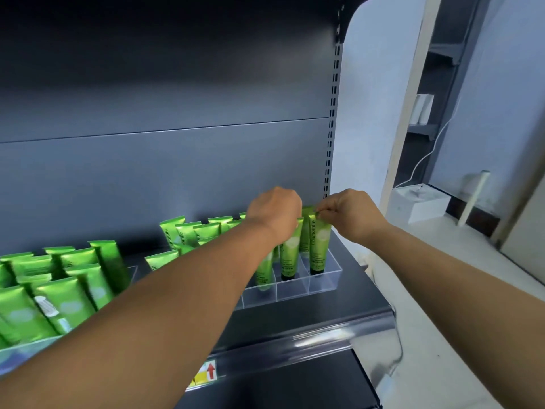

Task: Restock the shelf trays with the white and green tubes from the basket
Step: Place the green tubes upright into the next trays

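Both hands reached over a clear, hard-walled plastic tray [321, 283] divided into square compartments, set at the right end of a dark matte metal shelf [339, 308]. The right hand [349, 215] pinched the flat crimped top of a glossy green tube [319, 246] between thumb and fingertips; that tube stood cap-down in the tray's rightmost front compartment, its black cap at the bottom. The left hand [275, 212] was curled, knuckles up, over the tops of the neighbouring tubes; whether it gripped one could not be told. About four tubes stood plainly visible under the two hands, with more behind that were too hidden to count. To the left, a second tray [29, 348] held many more of the same shiny green tubes [73, 290], leaning in rows, over a dozen showing. A smooth transparent price strip [324, 338] ran along the shelf's front edge, carrying one yellow label with a red arrow [206, 374]. A white box [418, 202] sat on the floor to the right.
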A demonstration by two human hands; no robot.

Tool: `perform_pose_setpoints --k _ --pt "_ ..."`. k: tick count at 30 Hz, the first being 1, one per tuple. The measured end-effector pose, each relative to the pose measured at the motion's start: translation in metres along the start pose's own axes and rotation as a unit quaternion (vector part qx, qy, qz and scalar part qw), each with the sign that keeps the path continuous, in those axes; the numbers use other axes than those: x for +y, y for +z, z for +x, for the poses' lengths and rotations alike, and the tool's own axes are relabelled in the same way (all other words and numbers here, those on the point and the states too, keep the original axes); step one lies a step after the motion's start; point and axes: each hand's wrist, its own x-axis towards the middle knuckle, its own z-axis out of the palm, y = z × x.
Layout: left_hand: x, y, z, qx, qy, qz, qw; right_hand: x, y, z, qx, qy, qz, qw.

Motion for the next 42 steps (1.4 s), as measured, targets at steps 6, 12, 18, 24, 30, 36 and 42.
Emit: perform_pose_setpoints --k 6,12,18,24,30,36,42 --pt "-0.005 0.017 0.009 -0.014 -0.002 0.001 1.000 0.010 0.013 0.002 -0.021 -0.007 -0.011 1.000" --pt "-0.006 0.021 0.011 -0.018 -0.010 -0.024 0.999 0.012 0.017 0.006 -0.029 -0.018 -0.035 0.999" --pt "-0.010 0.019 0.012 -0.017 -0.012 -0.042 0.999 0.011 0.017 0.009 -0.034 -0.007 -0.036 0.999" --pt "-0.011 0.018 0.012 -0.025 -0.006 -0.030 0.999 0.008 0.016 0.010 -0.045 -0.008 -0.045 0.998" --pt "-0.018 0.012 0.015 -0.040 -0.025 -0.033 0.998 0.005 0.014 0.011 -0.055 0.001 -0.052 0.997" --pt "-0.034 -0.007 0.027 0.014 -0.021 -0.081 0.996 -0.003 -0.001 0.020 -0.020 0.011 -0.006 1.000" --pt "-0.041 -0.006 0.042 -0.012 -0.012 -0.050 0.999 -0.005 -0.003 0.037 -0.022 0.013 -0.020 0.999"
